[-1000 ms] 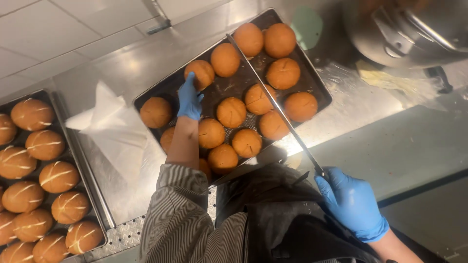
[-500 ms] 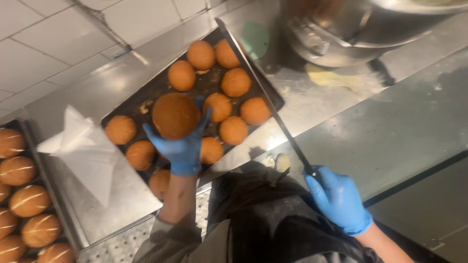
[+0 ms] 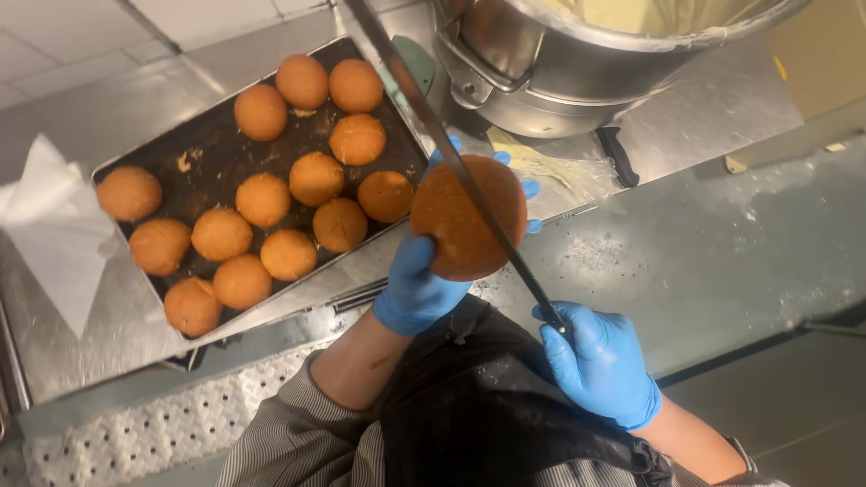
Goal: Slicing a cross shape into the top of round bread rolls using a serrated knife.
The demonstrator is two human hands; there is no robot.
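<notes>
Head view
Left hand (image 3: 417, 281): blue-gloved, closed around a bun (image 3: 468, 216), thumb on the near face, fingertips (image 3: 530, 188) showing past the far edge.
Bun: round, orange-brown, held up above the tabletop (image 3: 713, 243), just right of the tray (image 3: 216, 153) and in front of the bowl (image 3: 577, 63).
Right hand (image 3: 600, 361): blue-gloved, wrapped tight around the handle of a knife (image 3: 451, 162).
Knife: long, thin, dark blade, running from the right hand up and to the left, across the face of the bun and on past the tray's right corner; whether touching the bun or just over it, cannot tell.
Tray: dark, rectangular, set at a slant, crumbs on its bare patches.
Buns on tray (image 3: 316, 178): thirteen, round, same orange-brown, in loose rows, some touching.
Paper (image 3: 54, 225): white, crumpled sheet, left of the tray, plain.
Bowl: large, steel, at the top edge, pale cream along its rim, with a handle bracket on the near side.
Wrap (image 3: 550, 167): clear, crinkled, with yellowish smears, below the bowl.
Dark handle (image 3: 618, 155): lying beside the wrap, under the bowl.
Green disc (image 3: 410, 63): pale, partly hidden behind the blade, at the tray's far corner.
Mat (image 3: 135, 433): white, perforated, at the near left edge.
Sleeve (image 3: 289, 433): grey, striped, over a dark apron (image 3: 469, 397).
Tabletop: steel, dusted with white specks right of the bun.
</notes>
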